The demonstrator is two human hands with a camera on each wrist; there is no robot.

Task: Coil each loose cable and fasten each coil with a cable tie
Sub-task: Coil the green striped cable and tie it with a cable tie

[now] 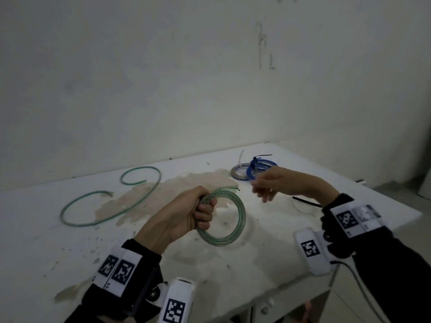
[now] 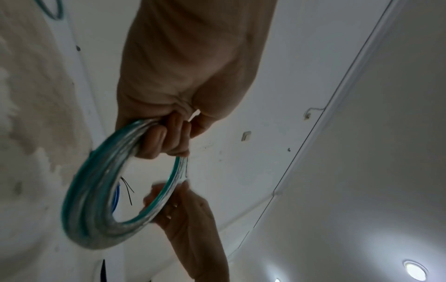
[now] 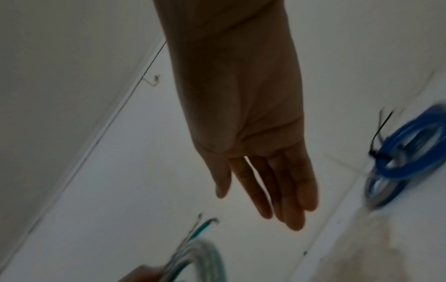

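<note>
Holding the green coil [image 1: 221,220] above the near middle of the table [image 1: 349,194], the left hand [image 1: 186,213] has its fingers curled round the bundled turns on the coil's left side. The right hand [image 1: 270,183] hovers to the right with fingers straight and slack, gripping nothing. A black cable tie [image 1: 305,202] lies on the table just beneath that wrist.

Recommended practice: keep the left grip firm so the turns do not spring apart, fetch the tie with the right hand, and wrap it close beside the gripping fingers.

The coil is a ring without a true long axis; it hangs tilted, its opening facing up toward the head camera. Its free end [image 1: 234,188] points far-right.

Two tied coils, a blue coil [image 1: 262,169] and a grey coil [image 1: 240,172], lie at the far right. A loose green cable [image 1: 98,206] sprawls uncoiled at left.
</note>
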